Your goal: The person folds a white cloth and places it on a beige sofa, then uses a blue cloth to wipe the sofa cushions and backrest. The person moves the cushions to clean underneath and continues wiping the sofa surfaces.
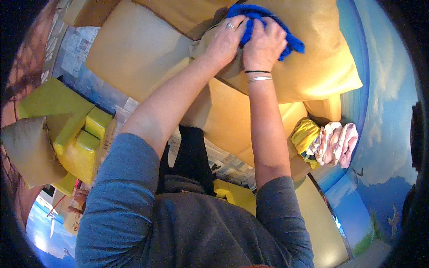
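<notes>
My left hand [226, 42], with a ring on one finger, pinches the near left part of a bright blue cloth [292, 43]. Beside it, my right hand [264, 43] has its fingers curled into the same cloth, which is bunched up between both hands. A dark band and a silver bracelet circle my right wrist. The cloth lies against a large tan-yellow cushion [318, 47], at the top of the view. Under and left of the cushion extends a tan sofa seat [140, 50]. My fingertips are partly hidden in the cloth's folds.
To the right, a stack of folded fabrics [330, 144] in yellow, white and pink sits near the wall painted with sky [382, 83]. A green-yellow armchair [50, 100] with a brownish cushion [30, 150] stands at the left. Patterned flooring [110, 82] shows between the seats.
</notes>
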`<state>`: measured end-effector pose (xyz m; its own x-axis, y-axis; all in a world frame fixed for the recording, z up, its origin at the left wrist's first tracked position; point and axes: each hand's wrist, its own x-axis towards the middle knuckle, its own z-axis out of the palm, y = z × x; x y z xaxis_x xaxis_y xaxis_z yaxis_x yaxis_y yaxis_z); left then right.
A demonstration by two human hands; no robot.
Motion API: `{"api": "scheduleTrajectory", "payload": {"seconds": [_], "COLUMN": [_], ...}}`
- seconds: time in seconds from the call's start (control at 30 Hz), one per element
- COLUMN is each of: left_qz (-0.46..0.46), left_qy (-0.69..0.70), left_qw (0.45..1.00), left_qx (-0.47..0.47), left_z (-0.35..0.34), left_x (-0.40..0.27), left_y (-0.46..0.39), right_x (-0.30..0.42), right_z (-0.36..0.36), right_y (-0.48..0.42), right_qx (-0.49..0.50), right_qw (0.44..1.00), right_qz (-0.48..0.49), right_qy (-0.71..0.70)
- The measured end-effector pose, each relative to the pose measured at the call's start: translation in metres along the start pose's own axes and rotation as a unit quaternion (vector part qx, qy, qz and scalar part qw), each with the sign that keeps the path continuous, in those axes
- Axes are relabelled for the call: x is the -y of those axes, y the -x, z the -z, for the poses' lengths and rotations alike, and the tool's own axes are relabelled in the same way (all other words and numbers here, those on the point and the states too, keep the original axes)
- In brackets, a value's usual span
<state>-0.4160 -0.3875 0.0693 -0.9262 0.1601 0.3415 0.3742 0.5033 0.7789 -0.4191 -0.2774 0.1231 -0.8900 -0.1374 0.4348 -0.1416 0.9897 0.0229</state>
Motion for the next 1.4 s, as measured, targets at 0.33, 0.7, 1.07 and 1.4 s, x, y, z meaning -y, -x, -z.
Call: {"api": "scheduleTrajectory", "payload": {"seconds": [0.33,0.7,1.07,1.4], "left_qz": [0.199,-0.047,0.037,-0.109], "left_qy": [0.016,0.059,-0.005,0.015], "left_qw": [0.965,0.997,0.989,0.99], "left_qx": [0.172,-0.017,0.143,-0.091], "left_z": [-0.026,-0.039,0.006,-0.008], "left_x": [0.056,-0.062,-0.02,-0.061], "left_y": [0.169,0.065,0.142,-0.045], "right_x": [0.055,-0.041,0.015,-0.042], "right_z": [-0.04,0.048,0.031,0.052], "right_y": [0.134,0.096,0.166,-0.032], "right_qx": [0.263,-0.005,0.094,-0.065], "right_qw": [0.957,0.997,0.958,0.997], "right_qz": [0.068,-0.035,-0.101,-0.023], "right_qy": [-0.1,-0.061,-0.252,-0.027]}}
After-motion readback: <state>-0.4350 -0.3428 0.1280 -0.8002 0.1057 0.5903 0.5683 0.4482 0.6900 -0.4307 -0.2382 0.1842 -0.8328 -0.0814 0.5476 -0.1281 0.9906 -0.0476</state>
